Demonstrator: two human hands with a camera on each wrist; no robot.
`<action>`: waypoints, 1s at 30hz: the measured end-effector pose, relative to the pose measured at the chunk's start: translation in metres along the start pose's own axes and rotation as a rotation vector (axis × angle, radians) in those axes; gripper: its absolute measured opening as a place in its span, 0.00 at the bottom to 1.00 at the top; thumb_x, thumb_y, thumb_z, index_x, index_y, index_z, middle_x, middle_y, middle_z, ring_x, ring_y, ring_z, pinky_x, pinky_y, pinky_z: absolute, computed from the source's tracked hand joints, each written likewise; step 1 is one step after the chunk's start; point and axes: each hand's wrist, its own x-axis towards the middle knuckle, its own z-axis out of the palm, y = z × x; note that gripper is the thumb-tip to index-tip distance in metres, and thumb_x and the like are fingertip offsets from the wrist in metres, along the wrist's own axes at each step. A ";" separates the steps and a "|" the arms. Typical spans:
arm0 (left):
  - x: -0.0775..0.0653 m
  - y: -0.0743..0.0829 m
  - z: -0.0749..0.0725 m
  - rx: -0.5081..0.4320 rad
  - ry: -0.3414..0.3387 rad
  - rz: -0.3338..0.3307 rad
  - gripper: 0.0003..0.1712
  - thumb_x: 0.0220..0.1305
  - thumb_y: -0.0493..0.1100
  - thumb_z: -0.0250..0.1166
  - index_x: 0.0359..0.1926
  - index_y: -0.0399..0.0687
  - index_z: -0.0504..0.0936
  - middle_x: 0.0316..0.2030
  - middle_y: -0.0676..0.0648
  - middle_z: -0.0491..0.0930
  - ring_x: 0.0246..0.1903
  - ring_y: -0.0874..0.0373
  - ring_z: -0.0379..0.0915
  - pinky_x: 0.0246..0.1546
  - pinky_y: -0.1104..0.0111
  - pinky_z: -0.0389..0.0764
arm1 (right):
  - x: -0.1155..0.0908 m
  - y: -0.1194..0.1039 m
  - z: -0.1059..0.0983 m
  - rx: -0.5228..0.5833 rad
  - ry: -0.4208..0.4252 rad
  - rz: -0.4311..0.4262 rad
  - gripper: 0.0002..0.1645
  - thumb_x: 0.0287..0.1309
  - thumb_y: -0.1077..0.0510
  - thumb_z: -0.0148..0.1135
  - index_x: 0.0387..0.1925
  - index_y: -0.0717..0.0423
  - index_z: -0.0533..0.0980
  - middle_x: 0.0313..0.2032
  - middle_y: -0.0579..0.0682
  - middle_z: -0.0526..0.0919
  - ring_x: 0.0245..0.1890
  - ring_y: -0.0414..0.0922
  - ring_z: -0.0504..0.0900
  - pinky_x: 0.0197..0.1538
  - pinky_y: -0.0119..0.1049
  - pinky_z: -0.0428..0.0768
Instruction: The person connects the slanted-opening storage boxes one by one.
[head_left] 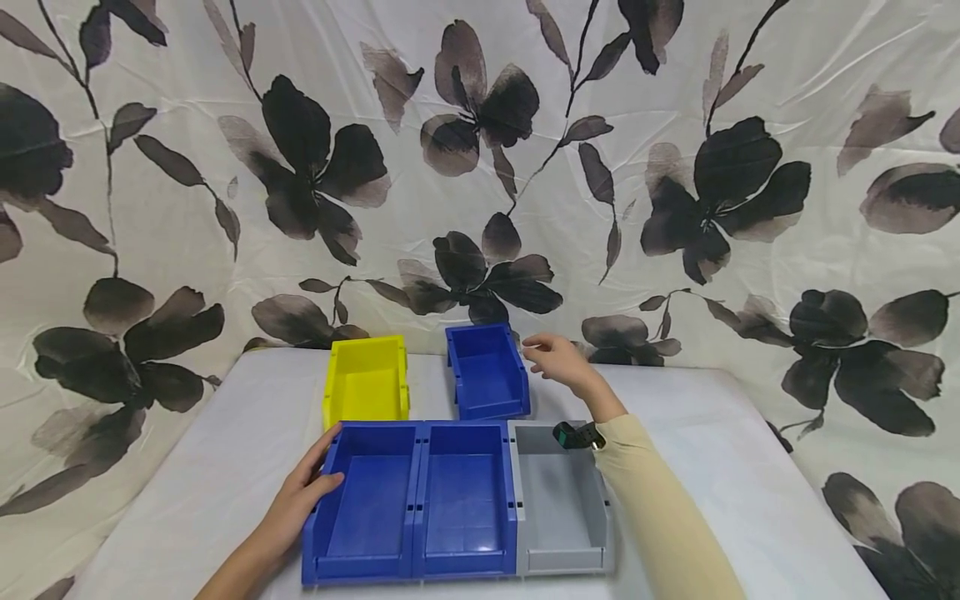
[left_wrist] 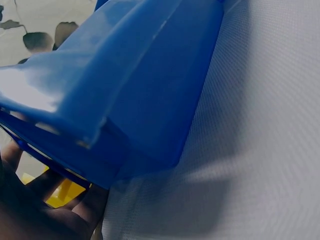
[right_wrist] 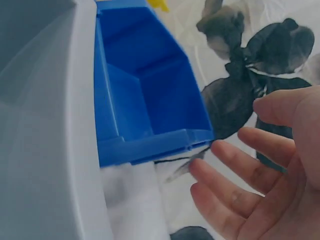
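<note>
A blue bin (head_left: 375, 504) stands at the left of a joined row of three. My left hand (head_left: 296, 496) grips its left wall, the thumb over the rim and the fingers around the outside. In the left wrist view, fingers (left_wrist: 92, 205) curl at that bin's edge. Beside it in the row come a second blue bin (head_left: 465, 504) and a grey bin (head_left: 562, 504). My right hand (head_left: 558, 360) is just right of a separate blue bin (head_left: 489, 375) behind the row. In the right wrist view its fingers (right_wrist: 240, 177) are spread and hold nothing, close to that bin's rim.
A yellow bin (head_left: 367, 379) stands behind the row at the left, with a gap between it and the rear blue bin. Everything sits on a white-covered table (head_left: 697, 475). A flower-patterned cloth (head_left: 600, 250) hangs along the back and sides.
</note>
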 end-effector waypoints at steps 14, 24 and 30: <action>-0.003 -0.002 -0.002 -0.015 0.005 0.012 0.38 0.72 0.43 0.53 0.77 0.65 0.48 0.74 0.38 0.45 0.71 0.36 0.39 0.65 0.38 0.43 | 0.025 0.011 0.018 0.264 0.119 0.138 0.25 0.68 0.52 0.54 0.62 0.57 0.72 0.54 0.60 0.78 0.50 0.55 0.81 0.50 0.48 0.79; -0.002 -0.006 -0.002 -0.020 0.005 0.034 0.38 0.72 0.43 0.53 0.77 0.64 0.48 0.74 0.39 0.46 0.71 0.36 0.40 0.64 0.37 0.45 | 0.034 0.012 0.036 0.418 0.187 0.201 0.24 0.65 0.53 0.57 0.61 0.55 0.73 0.55 0.58 0.77 0.48 0.53 0.80 0.45 0.41 0.77; -0.002 -0.005 -0.002 -0.008 0.006 0.034 0.38 0.72 0.43 0.53 0.76 0.66 0.49 0.75 0.39 0.45 0.71 0.34 0.41 0.64 0.36 0.47 | 0.039 0.010 0.046 0.412 0.239 0.175 0.27 0.62 0.54 0.60 0.62 0.57 0.73 0.59 0.58 0.74 0.55 0.55 0.74 0.49 0.46 0.74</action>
